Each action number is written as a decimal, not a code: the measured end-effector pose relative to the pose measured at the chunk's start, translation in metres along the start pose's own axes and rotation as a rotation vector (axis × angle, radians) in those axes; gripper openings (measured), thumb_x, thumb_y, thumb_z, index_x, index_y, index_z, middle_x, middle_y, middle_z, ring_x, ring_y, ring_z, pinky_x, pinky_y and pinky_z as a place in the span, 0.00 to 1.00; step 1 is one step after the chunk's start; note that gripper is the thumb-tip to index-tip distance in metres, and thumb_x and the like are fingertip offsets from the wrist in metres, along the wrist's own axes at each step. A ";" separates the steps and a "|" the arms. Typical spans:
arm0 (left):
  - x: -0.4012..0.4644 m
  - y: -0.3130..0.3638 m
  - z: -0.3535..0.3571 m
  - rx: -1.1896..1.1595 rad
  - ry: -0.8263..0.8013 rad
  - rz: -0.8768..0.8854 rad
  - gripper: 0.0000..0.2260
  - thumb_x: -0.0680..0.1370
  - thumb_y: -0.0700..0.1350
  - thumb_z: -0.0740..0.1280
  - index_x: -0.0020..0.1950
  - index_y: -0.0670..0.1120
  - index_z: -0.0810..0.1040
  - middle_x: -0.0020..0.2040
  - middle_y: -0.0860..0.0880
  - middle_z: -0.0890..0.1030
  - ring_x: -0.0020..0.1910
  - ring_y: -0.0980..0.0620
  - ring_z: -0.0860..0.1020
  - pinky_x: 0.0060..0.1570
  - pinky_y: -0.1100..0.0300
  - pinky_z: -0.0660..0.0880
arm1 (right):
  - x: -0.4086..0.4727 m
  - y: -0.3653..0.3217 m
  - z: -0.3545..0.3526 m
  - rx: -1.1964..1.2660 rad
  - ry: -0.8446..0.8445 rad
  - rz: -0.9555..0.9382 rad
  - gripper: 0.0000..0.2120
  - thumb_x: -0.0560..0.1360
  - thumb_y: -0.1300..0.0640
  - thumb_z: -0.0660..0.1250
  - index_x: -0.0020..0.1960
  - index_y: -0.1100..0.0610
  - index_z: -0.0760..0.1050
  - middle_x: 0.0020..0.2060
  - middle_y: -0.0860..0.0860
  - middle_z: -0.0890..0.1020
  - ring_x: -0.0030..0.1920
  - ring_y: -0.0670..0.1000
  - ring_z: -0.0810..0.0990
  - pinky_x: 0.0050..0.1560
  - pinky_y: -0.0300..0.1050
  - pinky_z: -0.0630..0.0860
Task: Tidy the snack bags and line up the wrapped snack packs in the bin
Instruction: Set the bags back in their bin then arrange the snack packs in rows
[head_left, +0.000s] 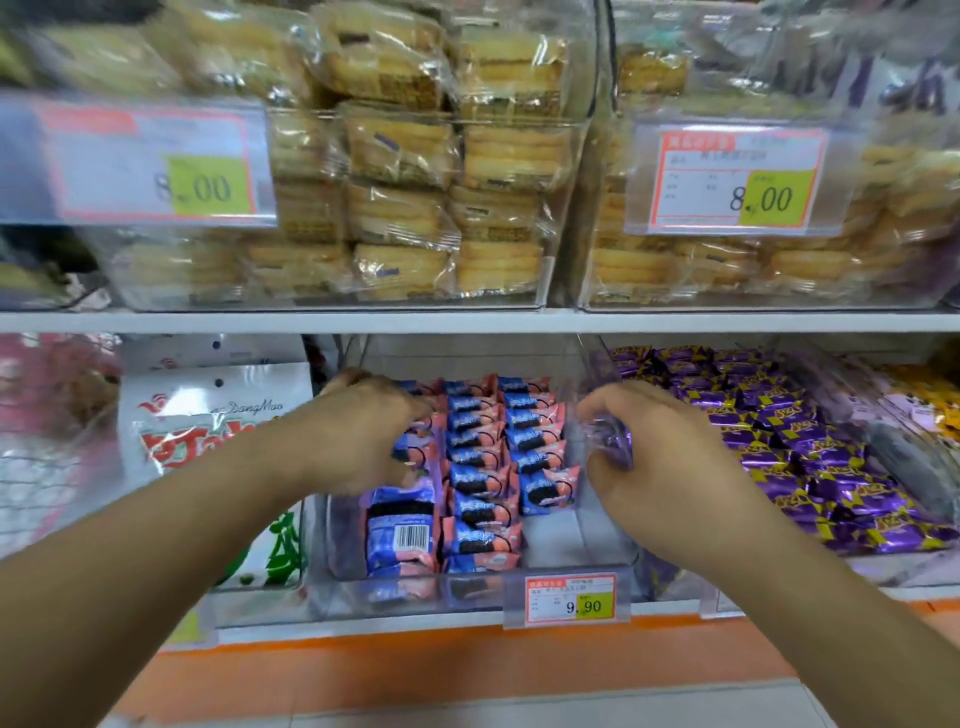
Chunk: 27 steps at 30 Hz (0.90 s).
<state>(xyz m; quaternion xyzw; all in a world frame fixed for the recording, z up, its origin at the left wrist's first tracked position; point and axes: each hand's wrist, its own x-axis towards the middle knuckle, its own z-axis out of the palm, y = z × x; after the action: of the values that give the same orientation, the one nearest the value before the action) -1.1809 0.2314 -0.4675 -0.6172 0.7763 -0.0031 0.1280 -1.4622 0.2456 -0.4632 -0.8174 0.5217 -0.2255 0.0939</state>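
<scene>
Down on the lower shelf, the clear bin of pink-and-blue wrapped snack packs carries a tag reading 9.90, the two tags above read 8.00, and the white snack bag to the left shows "DangMao". The left hand reaches into the bin's left column, fingers curled down over the packs there, though an actual grip cannot be told. The right hand, well apart from it, curls round the bin's clear right wall beside the purple packs.
</scene>
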 end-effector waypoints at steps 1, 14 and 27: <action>0.001 0.000 -0.001 -0.002 -0.026 0.002 0.34 0.74 0.64 0.72 0.78 0.56 0.67 0.67 0.49 0.81 0.69 0.44 0.75 0.72 0.47 0.62 | 0.001 -0.002 0.001 0.001 -0.006 0.000 0.13 0.74 0.63 0.69 0.57 0.54 0.80 0.54 0.50 0.80 0.56 0.52 0.78 0.50 0.36 0.65; 0.004 0.000 -0.001 -0.168 0.044 -0.032 0.34 0.67 0.60 0.80 0.68 0.54 0.70 0.51 0.50 0.84 0.60 0.44 0.79 0.66 0.50 0.67 | 0.008 -0.010 0.013 0.009 -0.036 -0.025 0.16 0.75 0.60 0.71 0.62 0.51 0.79 0.58 0.47 0.80 0.61 0.49 0.76 0.55 0.32 0.64; -0.007 0.062 -0.020 -0.755 0.288 0.068 0.14 0.70 0.53 0.81 0.53 0.56 0.84 0.46 0.58 0.85 0.46 0.65 0.81 0.45 0.73 0.75 | 0.006 0.006 -0.002 0.022 0.014 0.024 0.13 0.73 0.63 0.71 0.56 0.53 0.81 0.52 0.49 0.82 0.54 0.52 0.79 0.49 0.36 0.67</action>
<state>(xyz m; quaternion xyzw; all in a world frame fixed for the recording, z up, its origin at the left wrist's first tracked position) -1.2432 0.2500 -0.4567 -0.5880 0.7530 0.1998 -0.2175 -1.4657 0.2376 -0.4621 -0.8083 0.5298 -0.2358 0.1021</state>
